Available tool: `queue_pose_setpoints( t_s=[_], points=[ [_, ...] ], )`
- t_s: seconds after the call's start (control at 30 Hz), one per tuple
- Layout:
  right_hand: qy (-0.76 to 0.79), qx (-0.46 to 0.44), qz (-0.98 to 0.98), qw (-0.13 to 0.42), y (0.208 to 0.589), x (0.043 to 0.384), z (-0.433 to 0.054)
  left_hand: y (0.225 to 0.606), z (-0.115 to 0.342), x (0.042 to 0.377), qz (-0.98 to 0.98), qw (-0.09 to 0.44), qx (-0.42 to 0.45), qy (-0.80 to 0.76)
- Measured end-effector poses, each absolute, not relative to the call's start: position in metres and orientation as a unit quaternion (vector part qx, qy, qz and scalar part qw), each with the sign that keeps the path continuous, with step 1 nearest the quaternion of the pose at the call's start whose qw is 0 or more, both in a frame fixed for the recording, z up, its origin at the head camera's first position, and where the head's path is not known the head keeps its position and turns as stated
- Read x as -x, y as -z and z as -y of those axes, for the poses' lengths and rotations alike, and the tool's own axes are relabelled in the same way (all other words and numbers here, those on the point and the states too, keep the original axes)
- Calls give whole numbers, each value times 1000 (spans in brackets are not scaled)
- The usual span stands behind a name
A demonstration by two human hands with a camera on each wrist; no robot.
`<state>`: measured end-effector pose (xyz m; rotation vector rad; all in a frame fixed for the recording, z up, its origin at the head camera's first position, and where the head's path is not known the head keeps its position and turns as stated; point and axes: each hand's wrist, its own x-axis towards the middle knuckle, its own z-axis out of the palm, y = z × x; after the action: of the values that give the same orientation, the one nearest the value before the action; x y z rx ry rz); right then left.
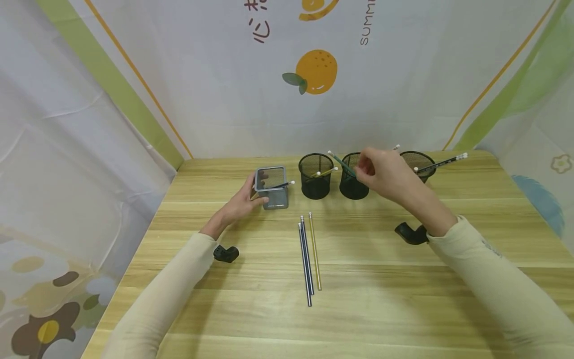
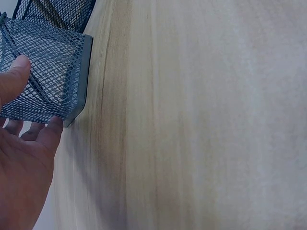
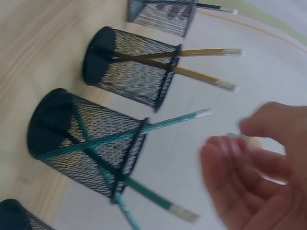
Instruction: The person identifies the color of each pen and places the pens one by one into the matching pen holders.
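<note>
My left hand (image 1: 244,203) holds a square grey wire-mesh pen holder (image 1: 276,199), thumb on the near side and fingers behind; a dark blue pencil (image 1: 280,185) leans in it. My right hand (image 1: 383,172) is raised by a round black mesh cup (image 1: 354,189), fingers loosely bent, with nothing showing in its grasp. Several green pencils stand in that cup, one green pencil (image 3: 177,120) tilting toward the hand in the right wrist view. To its left, a second black mesh cup (image 1: 316,188) contains two yellow pencils (image 3: 206,79).
Two dark blue pencils (image 1: 306,259) and a gold pencil (image 1: 315,252) lie on the wooden table (image 1: 358,309). Behind my right wrist stands a third black cup (image 1: 421,155) with black pencils (image 1: 444,162). A printed curtain (image 1: 224,99) hangs along the table's back edge.
</note>
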<state>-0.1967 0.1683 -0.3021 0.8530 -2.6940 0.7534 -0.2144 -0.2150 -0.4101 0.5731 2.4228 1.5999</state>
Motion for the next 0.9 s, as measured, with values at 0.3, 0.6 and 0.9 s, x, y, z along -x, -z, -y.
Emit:
queue_pose_setpoints(
  t_s=[0.3, 0.6, 0.9],
  points=[
    [-195, -291, 935, -59, 288, 179, -164, 409, 215, 214, -812, 95, -190, -543],
    [-199, -273, 912, -234, 293, 176, -159, 409, 214, 213, -812, 95, -190, -544],
    [-221, -257, 902, -267, 323, 179, -150, 409, 214, 214, -811, 100, -185, -545]
  ],
)
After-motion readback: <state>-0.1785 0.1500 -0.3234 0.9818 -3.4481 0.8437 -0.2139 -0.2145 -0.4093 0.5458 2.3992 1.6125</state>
